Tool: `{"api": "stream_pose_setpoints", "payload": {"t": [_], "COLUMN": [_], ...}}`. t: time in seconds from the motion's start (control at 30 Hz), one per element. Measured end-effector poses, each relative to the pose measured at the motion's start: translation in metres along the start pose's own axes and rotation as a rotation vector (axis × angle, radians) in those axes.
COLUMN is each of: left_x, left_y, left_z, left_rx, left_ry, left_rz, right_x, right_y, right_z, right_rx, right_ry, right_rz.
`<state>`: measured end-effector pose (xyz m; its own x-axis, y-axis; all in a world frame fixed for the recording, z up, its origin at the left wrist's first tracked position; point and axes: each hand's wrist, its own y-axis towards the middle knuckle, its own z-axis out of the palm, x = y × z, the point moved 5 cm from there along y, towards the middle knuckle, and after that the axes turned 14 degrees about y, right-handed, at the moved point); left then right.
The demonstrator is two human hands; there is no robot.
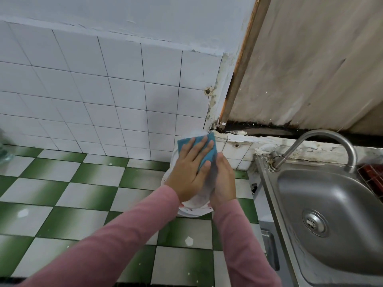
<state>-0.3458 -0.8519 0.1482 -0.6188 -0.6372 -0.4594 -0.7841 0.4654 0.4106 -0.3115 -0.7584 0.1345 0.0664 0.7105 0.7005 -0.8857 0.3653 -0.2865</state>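
Wiping white round plate (196, 201) with teal square cloth (184, 145).
Pressing cloth flat with left hand (189, 172), gripping plate's edge with right hand (223, 181), above checked tiles beside steel sink (267, 183); likely next: rotate, wipe stained lower rim.

Cloth (186, 144) under my left hand (189, 172), lying on the plate (199, 199) that my right hand (224, 182) holds by its right edge, over the surface (83, 204); wall (103, 90) behind; sink (335, 195) to my right, tap (331, 135) at its back rim; jar (4, 151) at far left.

The checkered tiled counter (83, 193) carries a white dish (192, 213) and a glass jar (3, 151).
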Motion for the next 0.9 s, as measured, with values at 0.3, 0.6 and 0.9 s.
{"api": "stream_pose_setpoints", "payload": {"t": [0.3, 0.6, 0.9], "left_x": [0.019, 0.072, 0.042], "left_y": [0.010, 0.018, -0.036], "left_z": [-0.003, 0.011, 0.037], "left_rx": [-0.023, 0.078, -0.103], "left_ry": [-0.102, -0.541, -0.426], "left_rz": [-0.123, -0.664, -0.471], "right_x": [-0.014, -0.011, -0.011], "right_y": [0.003, 0.007, 0.002], "right_z": [-0.009, -0.019, -0.027], "right_rx": [-0.043, -0.057, -0.264], "right_ry": [0.023, 0.135, 0.442], "right_rz": [0.005, 0.013, 0.076]}}
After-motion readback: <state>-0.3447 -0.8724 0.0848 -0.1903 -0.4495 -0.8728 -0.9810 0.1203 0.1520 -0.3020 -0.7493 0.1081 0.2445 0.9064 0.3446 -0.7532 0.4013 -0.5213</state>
